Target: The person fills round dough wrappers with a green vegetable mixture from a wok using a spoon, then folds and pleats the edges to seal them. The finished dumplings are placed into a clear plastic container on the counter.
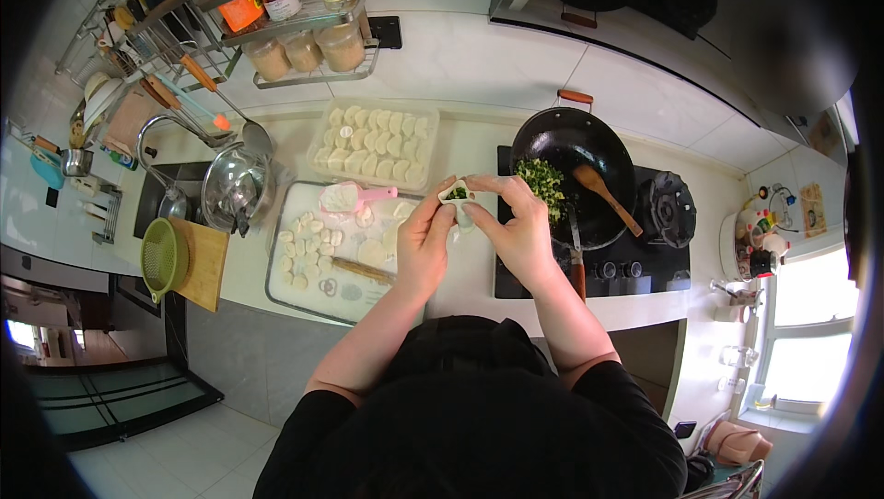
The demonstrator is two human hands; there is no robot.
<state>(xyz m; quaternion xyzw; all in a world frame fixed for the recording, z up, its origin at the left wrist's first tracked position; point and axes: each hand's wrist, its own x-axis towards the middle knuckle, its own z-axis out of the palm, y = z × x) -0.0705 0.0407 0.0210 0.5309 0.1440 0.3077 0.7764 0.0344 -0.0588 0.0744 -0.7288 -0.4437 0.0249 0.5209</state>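
Observation:
Between my left hand (426,236) and my right hand (514,219) is a partly folded dumpling (464,212), its top gaping over chopped green filling. Fingers and thumbs of both hands pinch the wrapper's edges. Below and to the left lies a floured mat (304,292) with small dough pieces (304,250), flat round wrappers (373,250) and a wooden rolling pin (364,269). A pink scoop (359,196) of flour rests at the mat's upper edge. Beyond it, a clear plastic container (435,133) holds rows of folded dumplings (376,143).
On the right, a black wok (545,129) on the cooktop (663,285) holds chopped green filling (539,185), a wooden spatula (601,192) and a wooden-handled utensil (577,271). To the left stand a metal bowl (231,181), a green colander (162,257) and a cutting board (204,257) overhanging the counter's edge.

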